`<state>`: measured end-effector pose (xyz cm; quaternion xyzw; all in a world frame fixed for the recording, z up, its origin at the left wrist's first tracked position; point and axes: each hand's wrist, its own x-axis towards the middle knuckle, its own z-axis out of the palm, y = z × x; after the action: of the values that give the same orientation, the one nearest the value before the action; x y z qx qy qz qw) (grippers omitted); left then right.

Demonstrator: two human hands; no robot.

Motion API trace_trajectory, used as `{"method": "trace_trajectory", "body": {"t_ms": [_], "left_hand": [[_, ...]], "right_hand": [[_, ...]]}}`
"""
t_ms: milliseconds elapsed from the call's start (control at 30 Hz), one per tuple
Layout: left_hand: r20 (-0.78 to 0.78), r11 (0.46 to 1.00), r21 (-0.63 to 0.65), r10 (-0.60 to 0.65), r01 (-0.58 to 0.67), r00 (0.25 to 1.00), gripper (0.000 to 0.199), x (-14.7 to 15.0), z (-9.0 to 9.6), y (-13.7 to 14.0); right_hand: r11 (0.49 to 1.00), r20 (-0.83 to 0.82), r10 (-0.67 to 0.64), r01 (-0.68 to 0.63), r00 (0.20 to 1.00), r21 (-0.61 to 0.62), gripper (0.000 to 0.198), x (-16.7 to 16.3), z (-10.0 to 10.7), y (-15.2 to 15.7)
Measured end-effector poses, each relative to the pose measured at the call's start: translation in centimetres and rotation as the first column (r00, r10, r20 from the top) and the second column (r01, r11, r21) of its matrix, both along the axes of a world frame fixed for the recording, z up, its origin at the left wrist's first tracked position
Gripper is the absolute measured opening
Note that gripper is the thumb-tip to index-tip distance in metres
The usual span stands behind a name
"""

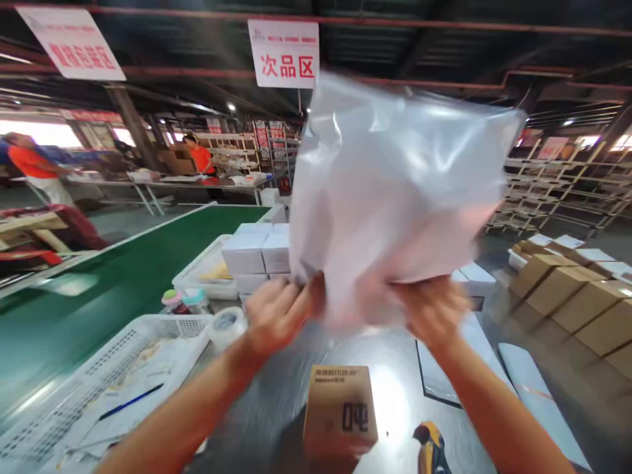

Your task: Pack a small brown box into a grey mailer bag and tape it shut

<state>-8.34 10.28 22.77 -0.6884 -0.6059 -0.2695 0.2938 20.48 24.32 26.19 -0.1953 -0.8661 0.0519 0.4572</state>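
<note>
A large pale plastic bag (pixel 395 184) is held up in front of me, blurred by motion and puffed out. My left hand (pixel 284 306) is closed on its lower left side. On the lower right my right hand (pixel 434 309) grips it too, with the fingers partly hidden by the plastic. Below the bag, a brown cardboard box (pixel 340 411) with dark print stands on the metal table (pixel 257 408). A yellow and black box cutter (pixel 431 447) lies to the right of that box.
A white basket (pixel 123 336) with papers and a blue pen (pixel 131 401) sits at left, by a tape roll (pixel 228 326). White boxes (pixel 247 250) are stacked behind. A green conveyor (pixel 148 263) runs at left. Brown boxes (pixel 567 289) line the right; two people in orange work farther off.
</note>
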Motion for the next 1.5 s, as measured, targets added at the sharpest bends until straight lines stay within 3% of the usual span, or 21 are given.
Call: {"method": "trace_trajectory", "body": {"t_ms": [67, 167, 233, 300, 400, 533, 667, 733, 833, 967, 1033, 1167, 1367, 1500], "left_hand": [[-0.098, 0.989, -0.143, 0.036, -0.050, 0.995, 0.030, 0.4, -6.8, -0.8], [-0.184, 0.938, -0.334, 0.029, -0.090, 0.982, 0.023, 1.0, -15.3, -0.9], [-0.178, 0.909, -0.403, 0.038, -0.108, 0.983, 0.020, 1.1, -18.7, -0.8], [-0.174, 0.880, -0.451, 0.077, -0.149, 0.982, 0.021, 1.0, -20.4, -0.8], [-0.161, 0.855, -0.481, 0.132, -0.194, 0.978, 0.024, 0.9, -20.9, -1.0], [-0.124, 0.869, -0.457, 0.149, -0.190, 0.981, 0.023, 1.4, -20.0, -2.6], [-0.094, 0.910, -0.393, 0.100, -0.129, 0.991, 0.023, 2.7, -19.8, -6.9], [-0.054, 0.959, -0.282, 0.027, -0.041, 0.998, 0.028, 3.8, -20.1, -9.5], [0.143, 0.996, -0.034, -0.080, 0.085, 0.986, 0.030, 6.1, -20.6, -12.4], [0.474, 0.999, 0.036, -0.015, -0.002, 0.880, 0.024, 8.5, -21.4, -14.0], [0.445, 0.997, 0.070, -0.022, -0.010, 0.895, 0.023, 8.8, -21.8, -14.5], [0.279, 0.991, 0.083, -0.122, 0.103, 0.952, 0.022, 8.5, -22.5, -15.9], [0.344, 0.983, -0.026, -0.160, 0.179, 0.925, 0.018, 8.5, -21.9, -16.3], [0.354, 0.970, -0.032, -0.214, 0.241, 0.910, 0.016, 8.5, -21.1, -15.5]], "right_hand": [[0.994, 0.306, -0.106, 0.099, 0.946, 0.037, 0.026, -1.1, -7.1, -1.3], [0.977, 0.655, -0.192, 0.208, 0.731, 0.055, 0.021, -2.4, -16.5, -2.6], [0.968, 0.701, -0.179, 0.251, 0.690, 0.000, 0.016, -2.6, -20.3, -2.9], [0.960, 0.732, -0.152, 0.277, 0.665, -0.053, 0.019, -2.6, -22.1, -2.8], [0.949, 0.741, -0.105, 0.290, 0.663, -0.124, 0.022, -2.1, -22.0, -2.0], [0.940, 0.705, -0.076, 0.288, 0.706, -0.186, 0.023, -0.6, -20.1, -1.7], [0.956, 0.661, -0.019, 0.208, 0.750, -0.209, 0.017, 2.1, -20.1, -5.3], [0.988, 0.558, -0.014, 0.098, 0.830, -0.120, 0.010, 3.4, -20.8, -8.2], [0.999, 0.304, -0.036, 0.022, 0.952, 0.049, 0.016, 4.7, -22.0, -12.2], [0.999, 0.119, -0.028, 0.033, 0.992, -0.039, 0.023, 4.9, -22.9, -15.4], [0.997, 0.100, 0.003, 0.005, 0.995, -0.080, 0.022, 4.9, -23.1, -16.1], [0.998, 0.167, 0.039, -0.032, 0.985, -0.046, 0.020, 5.7, -23.6, -16.9], [0.985, 0.183, 0.143, -0.122, 0.973, -0.121, 0.012, 6.7, -24.6, -16.7], [0.996, 0.184, 0.085, -0.085, 0.979, -0.009, 0.019, 6.4, -25.2, -16.4]]}}
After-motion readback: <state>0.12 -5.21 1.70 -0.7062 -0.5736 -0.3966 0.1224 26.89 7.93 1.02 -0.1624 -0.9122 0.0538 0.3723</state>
